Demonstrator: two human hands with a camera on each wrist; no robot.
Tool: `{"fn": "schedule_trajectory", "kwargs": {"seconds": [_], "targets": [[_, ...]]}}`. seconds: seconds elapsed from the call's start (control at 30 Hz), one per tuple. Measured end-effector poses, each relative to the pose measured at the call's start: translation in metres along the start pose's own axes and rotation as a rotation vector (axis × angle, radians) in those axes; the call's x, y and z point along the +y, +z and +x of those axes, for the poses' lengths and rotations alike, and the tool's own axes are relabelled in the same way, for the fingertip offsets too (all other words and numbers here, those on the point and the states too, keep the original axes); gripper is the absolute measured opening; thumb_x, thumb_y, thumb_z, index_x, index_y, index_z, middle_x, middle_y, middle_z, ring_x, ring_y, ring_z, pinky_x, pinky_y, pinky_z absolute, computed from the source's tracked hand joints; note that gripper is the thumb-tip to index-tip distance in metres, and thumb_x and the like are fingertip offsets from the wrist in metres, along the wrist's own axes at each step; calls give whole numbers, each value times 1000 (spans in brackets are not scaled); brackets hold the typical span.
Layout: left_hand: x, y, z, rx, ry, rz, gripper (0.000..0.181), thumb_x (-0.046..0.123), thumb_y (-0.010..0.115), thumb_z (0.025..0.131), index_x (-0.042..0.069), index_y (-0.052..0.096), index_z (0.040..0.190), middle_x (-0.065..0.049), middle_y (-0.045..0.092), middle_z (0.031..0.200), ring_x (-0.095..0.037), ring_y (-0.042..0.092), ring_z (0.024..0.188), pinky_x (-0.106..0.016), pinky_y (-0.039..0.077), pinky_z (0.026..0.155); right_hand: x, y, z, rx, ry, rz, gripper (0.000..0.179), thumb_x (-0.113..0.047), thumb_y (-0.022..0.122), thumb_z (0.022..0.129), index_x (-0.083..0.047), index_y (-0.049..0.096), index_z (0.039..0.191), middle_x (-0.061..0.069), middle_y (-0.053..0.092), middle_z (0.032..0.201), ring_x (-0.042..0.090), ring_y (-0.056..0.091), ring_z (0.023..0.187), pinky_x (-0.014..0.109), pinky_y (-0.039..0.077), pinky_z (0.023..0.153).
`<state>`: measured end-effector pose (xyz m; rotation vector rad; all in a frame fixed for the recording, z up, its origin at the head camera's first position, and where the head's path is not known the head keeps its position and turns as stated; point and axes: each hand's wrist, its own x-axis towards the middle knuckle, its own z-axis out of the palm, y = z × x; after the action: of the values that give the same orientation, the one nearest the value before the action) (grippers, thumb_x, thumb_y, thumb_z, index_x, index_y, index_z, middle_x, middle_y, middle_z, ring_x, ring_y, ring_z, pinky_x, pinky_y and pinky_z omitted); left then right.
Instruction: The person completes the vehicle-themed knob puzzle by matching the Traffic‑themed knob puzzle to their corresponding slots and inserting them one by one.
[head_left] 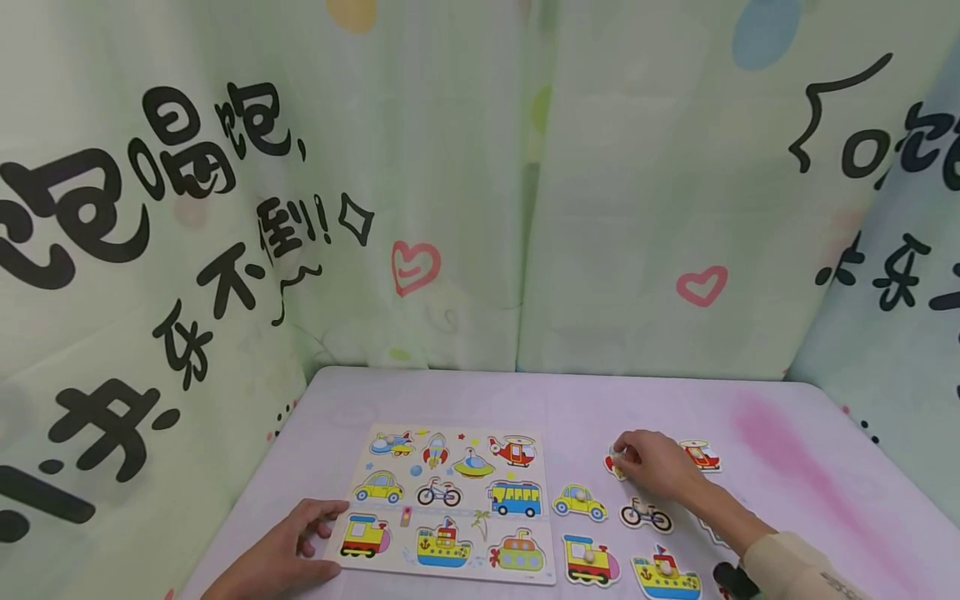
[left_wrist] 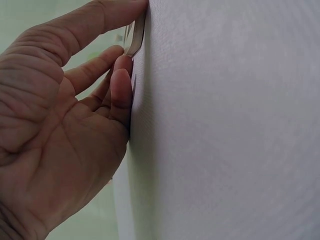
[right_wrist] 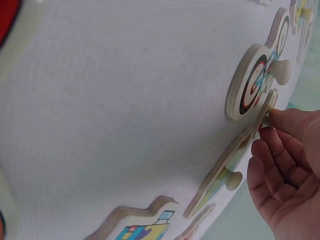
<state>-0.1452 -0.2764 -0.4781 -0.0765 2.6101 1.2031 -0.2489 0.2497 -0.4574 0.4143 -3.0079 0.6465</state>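
Picking up seems the step: lower right, the right hand (head_left: 658,463) pinches a red-marked piece (head_left: 612,465), calling for a straight lift; the left hand (head_left: 285,546), thumb and fingers apart, touches the board (head_left: 405,542).

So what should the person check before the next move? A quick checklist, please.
1. Left hand touching the puzzle board at its left edge: ok.
2. Board lying flat on the table: ok.
3. Right hand pinching a piece by its knob: ok.
4. That piece's picture fully visible: not ok, the hand covers most of it.
5. That piece lifted clear of the table: cannot tell.
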Motion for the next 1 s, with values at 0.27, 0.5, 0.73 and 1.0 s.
{"fn": "schedule_trajectory", "kwargs": {"seconds": [0.27,0.5,0.73,1.0], "targets": [[1,0,0,-1,-2,4,80,20,92,73,17,54,144,-3,49,112,-21,46,99,-25,42,71,1,3,-1,10,29,5,15,-14,77,91,-6,73,103,-3,54,77,15,48,72,27,42,63],[0,0,1,-7,3,-7,80,19,92,73,16,54,143,-4,49,112,-22,46,99,-26,43,71,1,5,-3,48,23,13,16,-13,76,91,-6,73,105,-4,57,80,14,50,74,27,44,65],[0,0,0,-2,1,4,80,20,92,73,17,54,143,-3,49,112,-21,46,98,-26,43,71,-4,4,-4,101,-2,61,13,-14,75,92,-6,73,103,-4,61,81,14,51,75,30,44,67],[0,-2,-1,-22,31,5,79,19,90,76,15,52,145,-4,48,113,-21,46,98,-24,42,71,-11,5,-10,156,6,121,13,-15,74,93,-8,73,104,-6,62,81,12,53,75,28,44,65]]}}
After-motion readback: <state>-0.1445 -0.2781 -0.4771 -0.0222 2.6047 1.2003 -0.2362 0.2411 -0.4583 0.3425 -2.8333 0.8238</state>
